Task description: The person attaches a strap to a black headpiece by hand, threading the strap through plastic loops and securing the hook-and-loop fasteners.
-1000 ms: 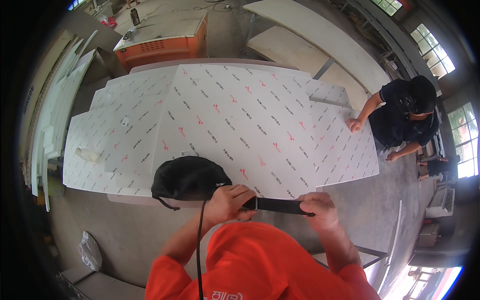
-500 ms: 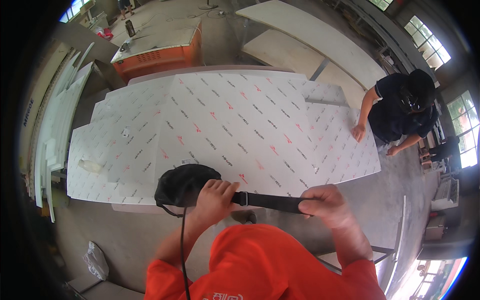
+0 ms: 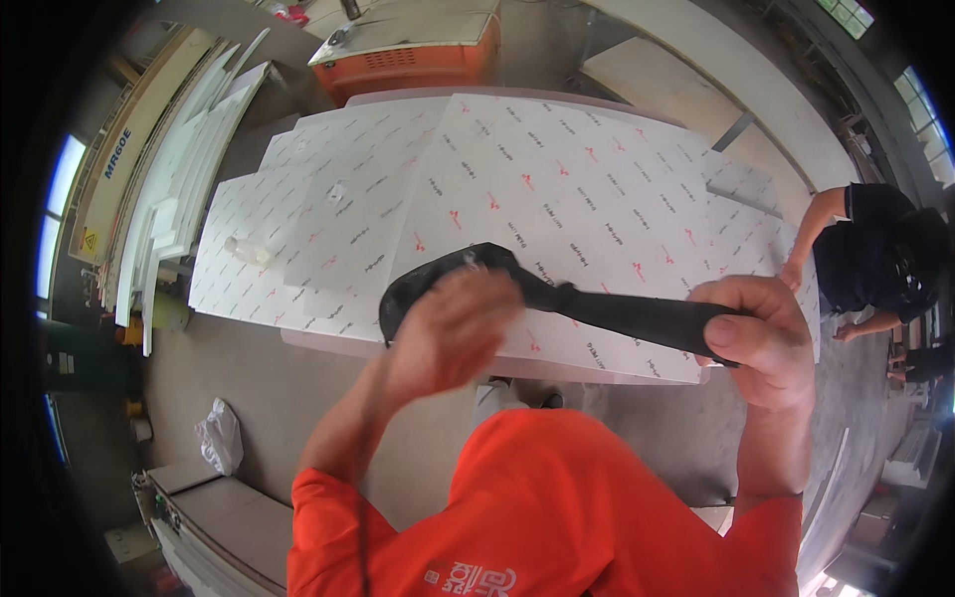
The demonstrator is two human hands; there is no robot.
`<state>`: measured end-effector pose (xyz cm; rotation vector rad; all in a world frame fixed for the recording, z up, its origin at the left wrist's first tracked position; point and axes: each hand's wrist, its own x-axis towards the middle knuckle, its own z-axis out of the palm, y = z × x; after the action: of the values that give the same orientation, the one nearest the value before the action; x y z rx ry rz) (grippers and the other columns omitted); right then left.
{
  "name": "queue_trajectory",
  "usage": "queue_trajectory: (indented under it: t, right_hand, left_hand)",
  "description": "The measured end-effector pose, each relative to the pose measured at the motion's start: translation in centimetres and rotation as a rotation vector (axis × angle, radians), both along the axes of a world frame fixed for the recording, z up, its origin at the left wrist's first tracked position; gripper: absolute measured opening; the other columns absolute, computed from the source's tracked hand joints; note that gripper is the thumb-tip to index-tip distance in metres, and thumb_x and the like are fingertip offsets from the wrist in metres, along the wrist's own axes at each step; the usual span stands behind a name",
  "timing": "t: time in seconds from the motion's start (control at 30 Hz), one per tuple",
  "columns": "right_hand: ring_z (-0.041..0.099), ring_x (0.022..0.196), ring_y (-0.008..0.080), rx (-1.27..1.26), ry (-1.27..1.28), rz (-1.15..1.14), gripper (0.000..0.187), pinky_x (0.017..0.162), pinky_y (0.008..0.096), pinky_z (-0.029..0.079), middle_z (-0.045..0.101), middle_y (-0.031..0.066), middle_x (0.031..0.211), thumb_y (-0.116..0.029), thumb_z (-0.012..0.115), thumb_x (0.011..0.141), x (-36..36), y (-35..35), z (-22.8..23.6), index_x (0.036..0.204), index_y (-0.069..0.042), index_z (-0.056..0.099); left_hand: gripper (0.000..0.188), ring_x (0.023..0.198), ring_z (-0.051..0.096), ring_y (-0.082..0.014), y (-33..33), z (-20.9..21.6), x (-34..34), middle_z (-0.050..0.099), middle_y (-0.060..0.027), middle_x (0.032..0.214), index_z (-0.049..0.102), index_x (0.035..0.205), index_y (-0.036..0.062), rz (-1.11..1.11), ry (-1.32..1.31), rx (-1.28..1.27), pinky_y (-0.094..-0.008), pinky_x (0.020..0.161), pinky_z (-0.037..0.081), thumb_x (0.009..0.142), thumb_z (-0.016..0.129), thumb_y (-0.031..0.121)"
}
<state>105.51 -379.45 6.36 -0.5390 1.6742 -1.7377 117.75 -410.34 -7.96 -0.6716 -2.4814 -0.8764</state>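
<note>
A black soft pouch [image 3: 400, 291] hangs in front of me over the near edge of the sheet-covered table. My left hand [image 3: 463, 328] is in front of it, fingers smeared by motion, so its grip does not show. From the pouch a wide black strap [image 3: 637, 316] stretches to the right. My right hand [image 3: 761, 338] is closed on the strap's far end, thumb pressed on top. A thin dark cord [image 3: 366, 527] runs down past my left forearm, blurred.
White sheets with printed film [image 3: 557, 229] cover the table, with a clear bottle [image 3: 249, 251] lying at left. A co-worker in dark clothes [image 3: 875, 249] stands at the right end. An orange cabinet [image 3: 408, 65] is behind; a white bag [image 3: 221, 436] sits lower left.
My left hand has moved from the strap's pouch end to in front of the pouch. My right hand has risen with the strap. The whole view has shifted.
</note>
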Motion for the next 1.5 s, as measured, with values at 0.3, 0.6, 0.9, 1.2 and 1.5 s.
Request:
queue_trajectory:
  t: [0.3, 0.6, 0.9, 1.2, 1.5]
  right_hand:
    - [0.048, 0.07, 0.0054, 0.265, -0.131, -0.117, 0.015, 0.064, 0.0244, 0.037, 0.061, -0.002, 0.074, -0.012, 0.07, 0.089, -2.1, 4.6, -8.6, 0.087, 0.003, 0.072]
    - [0.055, 0.086, 0.0079, 0.325, -0.023, -0.623, 0.032, 0.079, 0.0249, 0.045, 0.067, 0.0, 0.095, -0.021, 0.07, 0.098, 0.5, 11.0, -18.0, 0.121, 0.002, 0.069]
    - [0.069, 0.11, 0.0171, 0.597, -0.197, 0.003, 0.048, 0.096, 0.0313, 0.054, 0.071, 0.0116, 0.121, -0.017, 0.076, 0.09, 13.2, 11.2, -34.6, 0.132, 0.002, 0.062]
    - [0.062, 0.122, 0.0185, -0.043, -0.329, -0.049, 0.061, 0.105, 0.0361, 0.051, 0.067, 0.0113, 0.128, -0.003, 0.072, 0.093, 11.4, 6.9, -30.0, 0.149, 0.002, 0.049]
    - [0.068, 0.094, 0.0142, -0.139, -0.695, -0.224, 0.034, 0.082, 0.0292, 0.056, 0.07, 0.0079, 0.108, -0.002, 0.068, 0.097, 10.2, 6.5, -24.1, 0.129, 0.006, 0.059]
  left_hand:
    - [0.039, 0.089, 0.067, -0.0202, 1.8, -29.1, 16.8, 0.07, -0.0107, 0.104, 0.063, 0.121, -0.0008, 1.185, -0.519, 0.579, -0.0344, 0.079, 0.055, 0.084, 0.078, 0.005]
    - [0.026, 0.092, 0.067, -0.0223, -0.6, -32.5, 14.9, 0.072, -0.0109, 0.104, 0.067, 0.116, 0.0009, 0.955, -1.052, 0.649, -0.0364, 0.078, 0.053, 0.1, 0.067, 0.022]
    - [0.025, 0.112, 0.07, -0.0299, 10.5, -18.2, 9.0, 0.074, -0.0152, 0.109, 0.065, 0.109, 0.0013, 0.332, -1.163, 1.769, -0.0439, 0.097, 0.055, 0.11, 0.049, 0.02]
    - [0.015, 0.107, 0.072, -0.0304, 14.0, -13.6, 7.3, 0.074, -0.017, 0.112, 0.067, 0.113, 0.001, 0.172, -1.27, 1.737, -0.0442, 0.096, 0.058, 0.105, 0.059, 0.011]
    - [0.008, 0.091, 0.071, -0.0151, 14.6, -11.9, 5.8, 0.075, -0.0074, 0.101, 0.072, 0.105, 0.0038, 0.185, -1.297, 1.656, -0.0303, 0.074, 0.059, 0.103, 0.064, 0.006]
